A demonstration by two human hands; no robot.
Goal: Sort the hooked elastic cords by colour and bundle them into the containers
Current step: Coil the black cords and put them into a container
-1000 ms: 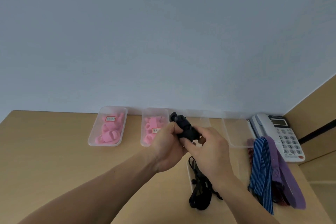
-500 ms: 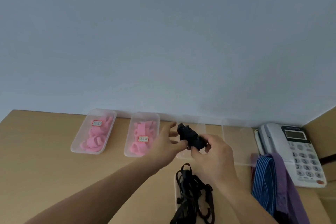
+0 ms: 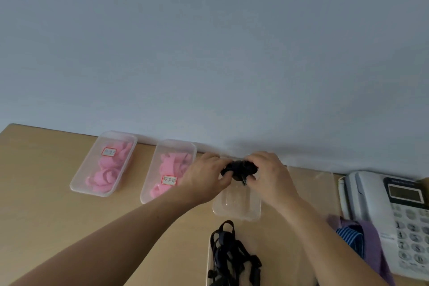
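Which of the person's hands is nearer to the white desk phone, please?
The right hand. It grips the black bundle over the clear tray, with the phone to its right; the left hand lies further left.

Plain pale blue-grey wall [image 3: 209,42] rising behind a light wooden worktop [image 3: 41,193], evenly and softly lit

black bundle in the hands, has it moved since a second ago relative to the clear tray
Yes. The black bundle, held by both hands, has gone away from the person: earlier it hung over the near end of the empty clear tray; now it sits over the tray's far end.
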